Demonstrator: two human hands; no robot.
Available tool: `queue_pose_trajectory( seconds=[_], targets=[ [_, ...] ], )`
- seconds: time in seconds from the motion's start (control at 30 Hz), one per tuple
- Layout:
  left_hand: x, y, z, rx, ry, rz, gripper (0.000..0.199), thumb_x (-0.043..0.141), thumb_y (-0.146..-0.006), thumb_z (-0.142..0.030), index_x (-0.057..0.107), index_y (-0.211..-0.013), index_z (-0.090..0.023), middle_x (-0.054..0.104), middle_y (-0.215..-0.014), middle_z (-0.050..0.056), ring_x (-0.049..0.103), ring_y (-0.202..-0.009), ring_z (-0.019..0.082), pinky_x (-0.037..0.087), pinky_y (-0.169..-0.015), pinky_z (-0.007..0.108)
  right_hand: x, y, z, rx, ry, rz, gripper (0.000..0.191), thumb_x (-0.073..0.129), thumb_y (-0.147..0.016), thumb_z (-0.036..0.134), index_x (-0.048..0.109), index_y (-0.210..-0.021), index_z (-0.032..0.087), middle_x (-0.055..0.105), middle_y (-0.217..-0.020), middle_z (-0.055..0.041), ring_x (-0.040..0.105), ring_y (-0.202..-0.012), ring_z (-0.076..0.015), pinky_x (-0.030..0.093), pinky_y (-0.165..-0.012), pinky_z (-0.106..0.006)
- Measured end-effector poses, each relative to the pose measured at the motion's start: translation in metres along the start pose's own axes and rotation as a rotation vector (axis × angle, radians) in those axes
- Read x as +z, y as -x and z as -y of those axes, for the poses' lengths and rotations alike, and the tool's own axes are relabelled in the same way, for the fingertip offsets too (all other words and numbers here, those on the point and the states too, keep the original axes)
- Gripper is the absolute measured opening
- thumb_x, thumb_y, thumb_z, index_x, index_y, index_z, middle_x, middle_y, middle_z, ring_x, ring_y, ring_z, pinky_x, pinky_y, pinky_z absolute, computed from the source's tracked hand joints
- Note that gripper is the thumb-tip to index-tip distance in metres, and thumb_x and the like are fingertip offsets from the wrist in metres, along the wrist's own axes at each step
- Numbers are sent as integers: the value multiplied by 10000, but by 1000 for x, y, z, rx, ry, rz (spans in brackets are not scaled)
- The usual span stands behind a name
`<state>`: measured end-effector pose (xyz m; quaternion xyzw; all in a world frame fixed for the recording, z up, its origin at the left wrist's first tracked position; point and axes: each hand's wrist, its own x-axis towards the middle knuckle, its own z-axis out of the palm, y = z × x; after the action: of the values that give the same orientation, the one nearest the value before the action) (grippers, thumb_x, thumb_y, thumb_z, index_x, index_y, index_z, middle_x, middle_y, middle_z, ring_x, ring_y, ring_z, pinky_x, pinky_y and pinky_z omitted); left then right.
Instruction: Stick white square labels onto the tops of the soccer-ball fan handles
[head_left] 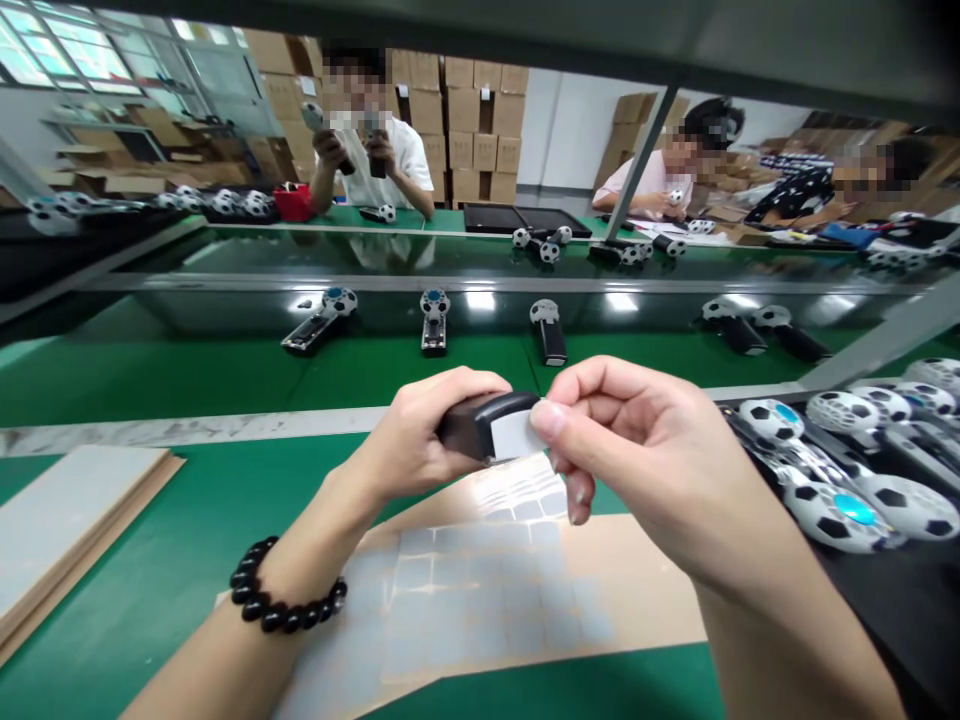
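In the middle of the head view, my left hand [409,440] is wrapped round a black handheld device [466,428], its flat end turned to the right. A pale grey sticker [511,432] lies against that end. My right hand [622,425] pinches the sticker's right edge between thumb and forefinger. The device's far part is hidden by my left hand. Under both hands a sheet of stickers [480,590] lies on the green tabletop, with pale squares on a tan backing, some places bare.
A stack of sheets [67,530] lies at left. Football-patterned devices [847,510] crowd a black tray at right. Several more, such as one device [549,330], lie on the green conveyor [375,385]. Co-workers sit across it; a metal post [885,325] stands at right.
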<state>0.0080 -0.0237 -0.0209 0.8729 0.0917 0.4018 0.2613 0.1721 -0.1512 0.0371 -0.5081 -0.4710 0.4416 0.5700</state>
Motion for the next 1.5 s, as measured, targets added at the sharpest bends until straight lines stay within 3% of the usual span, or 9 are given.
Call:
queue_pose_trajectory(
  seconds=[0.6,0.8,0.93,1.07,1.13,1.27,1.37,1.43,1.5],
  targets=[
    [0,-1,-1,-14,0,8,236,715,-841,-258,653,-1054,-176,764,-973,64,712,-785,168,575,-738,253,-2,-1,1,48,-96,20,168,820,-776,135,674,-729,203,640,-572,78,604,-424,-67,531,-412,-135],
    [1,-1,-1,45,-21,-4,225,712,-853,-234,641,-1058,-175,759,-964,54,711,-799,153,567,-723,225,1,-1,1,63,-76,13,170,821,-778,143,664,-734,190,643,-568,82,594,-432,-51,503,-427,-114],
    [0,-1,1,71,-29,-9,224,708,-847,-206,637,-1057,-177,760,-960,56,716,-804,155,565,-712,220,1,-1,1,-12,61,-12,143,759,-854,207,661,-750,199,659,-586,67,602,-446,-60,484,-432,-133],
    [-1,-2,3,84,-9,-20,257,733,-827,-183,644,-1068,-183,765,-971,66,719,-779,158,563,-672,225,-3,-1,-1,-183,353,-160,274,611,-981,340,628,-738,215,607,-546,48,532,-452,-75,398,-406,-166],
    [-2,-2,3,75,18,-32,267,759,-816,-184,653,-1060,-190,769,-975,70,721,-769,160,564,-660,226,-2,-1,-3,-210,378,-193,248,602,-985,392,612,-798,229,542,-503,68,484,-441,-84,365,-399,-178],
    [-1,-1,6,91,132,-44,271,744,-867,-356,674,-1079,-203,756,-900,62,708,-712,170,567,-618,241,6,-4,-11,-119,250,46,246,733,-889,438,598,-989,260,540,-594,88,513,-507,-92,375,-427,-175],
    [1,4,11,55,181,-32,326,764,-857,-409,682,-1111,-222,745,-859,44,695,-677,167,556,-593,237,4,-14,-23,-67,145,245,231,685,-917,444,605,-1020,254,567,-656,79,580,-541,-94,469,-495,-192],
    [1,5,18,20,186,3,366,791,-835,-446,684,-1101,-219,755,-874,49,701,-683,170,553,-597,236,-4,-28,-38,-24,188,294,218,549,-996,436,607,-1081,243,595,-651,73,629,-529,-110,543,-541,-234],
    [1,0,31,2,175,58,517,769,-801,-617,684,-1088,-197,764,-896,68,712,-701,188,563,-619,250,-16,-48,-59,18,334,217,268,391,-1065,367,605,-1124,217,653,-710,38,675,-578,-130,591,-602,-280]
  ],
)
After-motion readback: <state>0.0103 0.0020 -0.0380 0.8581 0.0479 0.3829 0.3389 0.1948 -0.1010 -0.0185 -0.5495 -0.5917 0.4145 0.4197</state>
